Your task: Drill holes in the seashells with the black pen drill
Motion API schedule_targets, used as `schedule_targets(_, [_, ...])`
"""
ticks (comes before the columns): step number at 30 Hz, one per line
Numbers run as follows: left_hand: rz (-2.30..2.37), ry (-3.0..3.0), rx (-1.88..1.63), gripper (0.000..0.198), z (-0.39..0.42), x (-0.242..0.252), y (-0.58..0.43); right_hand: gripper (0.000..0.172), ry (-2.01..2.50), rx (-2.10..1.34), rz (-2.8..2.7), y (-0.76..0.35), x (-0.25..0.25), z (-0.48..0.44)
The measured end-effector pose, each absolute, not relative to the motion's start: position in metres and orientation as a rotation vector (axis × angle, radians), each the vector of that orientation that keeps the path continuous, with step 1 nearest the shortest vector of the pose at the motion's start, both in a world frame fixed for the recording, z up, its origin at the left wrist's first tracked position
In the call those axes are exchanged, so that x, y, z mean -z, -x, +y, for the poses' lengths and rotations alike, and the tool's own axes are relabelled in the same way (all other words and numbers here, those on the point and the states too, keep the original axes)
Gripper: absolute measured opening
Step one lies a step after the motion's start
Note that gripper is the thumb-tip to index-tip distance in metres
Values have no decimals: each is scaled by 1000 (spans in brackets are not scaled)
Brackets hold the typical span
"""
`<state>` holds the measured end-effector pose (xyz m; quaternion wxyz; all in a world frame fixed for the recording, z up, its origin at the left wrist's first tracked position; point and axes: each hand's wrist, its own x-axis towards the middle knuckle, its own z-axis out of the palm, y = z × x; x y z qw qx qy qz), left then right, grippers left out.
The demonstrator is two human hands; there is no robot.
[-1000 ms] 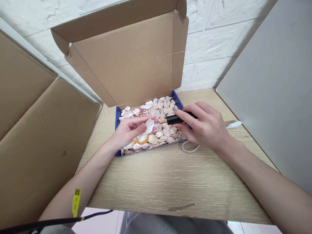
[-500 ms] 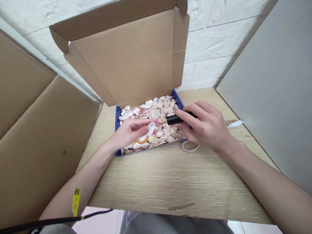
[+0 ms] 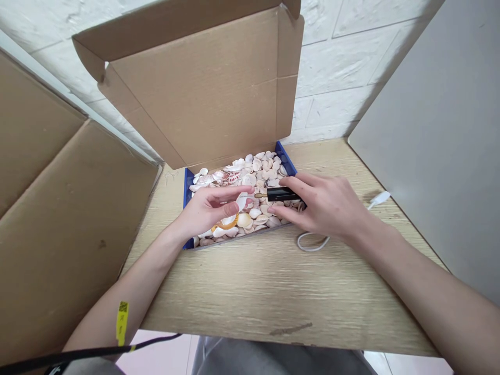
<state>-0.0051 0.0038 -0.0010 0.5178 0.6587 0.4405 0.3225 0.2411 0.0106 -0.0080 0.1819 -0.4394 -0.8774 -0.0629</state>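
Note:
My left hand (image 3: 209, 210) pinches a white shell piece (image 3: 242, 201) between thumb and fingers, above the front of the box. In my right hand (image 3: 322, 203) is a slim black hand drill (image 3: 282, 194) with a brass chuck, held level and pointing left. Its thin bit reaches the face of the shell piece; whether it has gone into the shell I cannot tell. Below both hands, a blue-sided cardboard box (image 3: 287, 159) is filled with many seashells (image 3: 269, 169). An orange cord (image 3: 226, 224) lies on the shells under my left hand.
The box's brown lid (image 3: 207, 99) stands raised at the back, before a white brick wall (image 3: 351, 67). Large cardboard (image 3: 58, 192) walls off the left, a grey panel (image 3: 425, 140) the right. A white cable (image 3: 312, 248) loops on the wooden table (image 3: 242, 291) near my right hand.
The shell piece has turned in my left fingers. My right hand has shifted slightly, bringing the drill more level, and the white cable loop has slid a little right and down.

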Motion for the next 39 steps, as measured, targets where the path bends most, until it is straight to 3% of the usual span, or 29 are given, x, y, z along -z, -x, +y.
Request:
schedule_targets(8, [1014, -1639, -652, 35, 5, 3, 4, 19, 916, 509, -2441, -249, 2, 20])
schedule_targets(22, [1053, -1598, -771, 37, 3, 0, 2, 50, 1200, 233, -2480, -243, 12, 15])
schedule_targets(31, [1084, -1630, -670, 37, 3, 3, 0, 14, 848, 580, -2390, -249, 6, 20])
schedule_targets(39, [1087, -1657, -688, 39, 2, 2, 3, 33, 893, 476, -2340, -247, 9, 20])
